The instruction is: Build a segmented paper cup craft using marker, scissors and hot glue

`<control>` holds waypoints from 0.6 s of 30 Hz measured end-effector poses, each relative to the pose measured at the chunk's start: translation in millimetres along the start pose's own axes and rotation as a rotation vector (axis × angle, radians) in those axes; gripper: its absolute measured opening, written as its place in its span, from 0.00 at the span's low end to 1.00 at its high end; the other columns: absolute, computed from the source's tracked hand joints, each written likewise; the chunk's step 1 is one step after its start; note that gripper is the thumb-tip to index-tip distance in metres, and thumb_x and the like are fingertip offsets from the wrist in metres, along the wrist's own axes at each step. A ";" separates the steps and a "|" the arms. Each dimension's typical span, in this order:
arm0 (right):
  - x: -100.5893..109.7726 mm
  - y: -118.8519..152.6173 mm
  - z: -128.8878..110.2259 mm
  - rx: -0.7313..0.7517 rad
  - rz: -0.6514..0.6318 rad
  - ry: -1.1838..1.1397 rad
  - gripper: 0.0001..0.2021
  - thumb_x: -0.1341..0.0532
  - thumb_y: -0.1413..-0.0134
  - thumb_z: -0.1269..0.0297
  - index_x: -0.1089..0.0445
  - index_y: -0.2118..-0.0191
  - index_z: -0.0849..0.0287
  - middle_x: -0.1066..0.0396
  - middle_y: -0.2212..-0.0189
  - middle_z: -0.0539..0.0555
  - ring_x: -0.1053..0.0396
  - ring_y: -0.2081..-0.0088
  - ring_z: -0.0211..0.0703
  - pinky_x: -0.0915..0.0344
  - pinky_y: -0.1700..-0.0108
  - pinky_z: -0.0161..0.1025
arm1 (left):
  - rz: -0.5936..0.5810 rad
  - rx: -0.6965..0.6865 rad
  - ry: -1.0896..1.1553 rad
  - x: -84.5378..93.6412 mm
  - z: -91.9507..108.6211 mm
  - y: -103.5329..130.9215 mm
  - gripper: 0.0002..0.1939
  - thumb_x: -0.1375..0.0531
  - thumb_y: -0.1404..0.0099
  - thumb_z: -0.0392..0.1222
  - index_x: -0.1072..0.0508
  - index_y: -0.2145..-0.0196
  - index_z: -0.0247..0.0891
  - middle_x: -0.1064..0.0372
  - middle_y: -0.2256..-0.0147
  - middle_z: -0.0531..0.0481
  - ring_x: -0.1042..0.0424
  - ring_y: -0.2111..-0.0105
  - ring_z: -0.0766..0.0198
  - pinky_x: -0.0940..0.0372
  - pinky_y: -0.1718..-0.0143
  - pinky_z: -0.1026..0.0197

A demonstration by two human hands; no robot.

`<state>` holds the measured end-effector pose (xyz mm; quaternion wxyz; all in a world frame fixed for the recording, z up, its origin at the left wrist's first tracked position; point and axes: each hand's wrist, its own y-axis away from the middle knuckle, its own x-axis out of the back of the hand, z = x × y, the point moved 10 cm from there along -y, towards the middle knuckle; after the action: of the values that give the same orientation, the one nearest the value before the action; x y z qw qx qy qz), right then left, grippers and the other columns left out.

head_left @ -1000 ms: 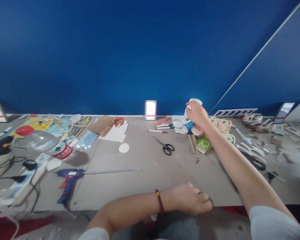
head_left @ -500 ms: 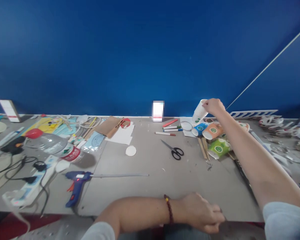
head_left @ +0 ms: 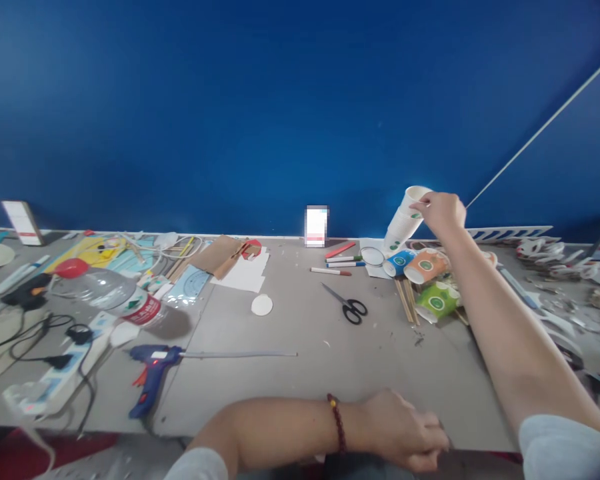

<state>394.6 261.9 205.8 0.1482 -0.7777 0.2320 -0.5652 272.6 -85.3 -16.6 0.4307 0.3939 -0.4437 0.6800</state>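
Note:
My right hand pinches the rim of the top white paper cup at the back of the table. That cup stands partly drawn out of a leaning stack of white paper cups, which bear green marks. Below my right arm lie a blue paper cup, an orange paper cup and a green paper cup on their sides. My left hand rests at the table's front edge with its fingers curled in and nothing visible in them. A dark bead bracelet circles its wrist.
Scissors, several markers and a white paper disc lie mid-table. To the left are a blue glue gun, a plastic bottle and a power strip. A phone stands against the blue wall.
My right hand has moved up and slightly right, drawing the top white cup further out so the column of cups looks taller. My left hand stays almost where it was.

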 end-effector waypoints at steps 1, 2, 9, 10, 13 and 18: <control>11.5 4.1 0.4 -0.032 0.046 0.008 0.08 0.36 0.46 0.62 0.25 0.71 0.62 0.27 0.72 0.63 0.35 0.69 0.47 0.45 0.67 0.44 | -0.002 0.003 -0.001 0.1 -0.9 0.1 0.10 0.45 0.34 0.51 0.32 0.63 0.43 0.25 0.64 0.57 0.28 0.76 0.67 0.52 0.88 0.60; 25.4 10.6 -0.2 -0.071 0.116 -0.002 0.09 0.36 0.46 0.60 0.25 0.68 0.61 0.25 0.69 0.63 0.34 0.68 0.47 0.43 0.65 0.43 | 0.000 0.004 -0.002 1.2 -1.6 -0.1 0.10 0.46 0.34 0.51 0.31 0.62 0.44 0.25 0.64 0.57 0.28 0.75 0.68 0.52 0.88 0.61; 22.2 86.7 -40.8 -0.179 0.058 -0.593 0.16 0.38 0.47 0.51 0.24 0.67 0.60 0.34 0.85 0.48 0.39 0.83 0.40 0.38 0.74 0.38 | 0.146 0.034 0.010 74.7 -5.2 -8.9 0.13 0.50 0.33 0.48 0.30 0.68 0.40 0.27 0.72 0.53 0.30 0.74 0.68 0.45 0.81 0.62; 13.1 96.6 -48.9 -0.163 0.015 -0.643 0.16 0.38 0.48 0.50 0.25 0.69 0.59 0.36 0.87 0.47 0.40 0.84 0.38 0.39 0.76 0.38 | 0.202 0.062 -0.004 98.8 -8.9 -8.5 0.14 0.51 0.33 0.47 0.29 0.67 0.40 0.28 0.71 0.52 0.30 0.74 0.68 0.43 0.79 0.62; -13.2 118.4 -65.0 -0.157 -0.111 -0.791 0.15 0.37 0.49 0.50 0.25 0.71 0.59 0.37 0.89 0.46 0.42 0.86 0.36 0.42 0.79 0.35 | 0.322 0.152 -0.068 171.7 -28.9 -0.6 0.14 0.52 0.31 0.44 0.29 0.64 0.39 0.29 0.69 0.49 0.30 0.70 0.65 0.38 0.72 0.61; -29.5 133.1 -93.7 -0.076 -0.343 -0.870 0.14 0.38 0.47 0.52 0.25 0.69 0.59 0.35 0.88 0.47 0.42 0.85 0.35 0.43 0.79 0.33 | 0.604 0.467 -0.236 269.3 -100.2 46.6 0.15 0.46 0.32 0.43 0.34 0.49 0.38 0.33 0.50 0.40 0.33 0.50 0.52 0.36 0.50 0.48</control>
<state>272.5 167.5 146.0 0.1076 -0.9744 0.0367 -0.1940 127.9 61.8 188.7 0.0561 0.4083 -0.4193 0.8089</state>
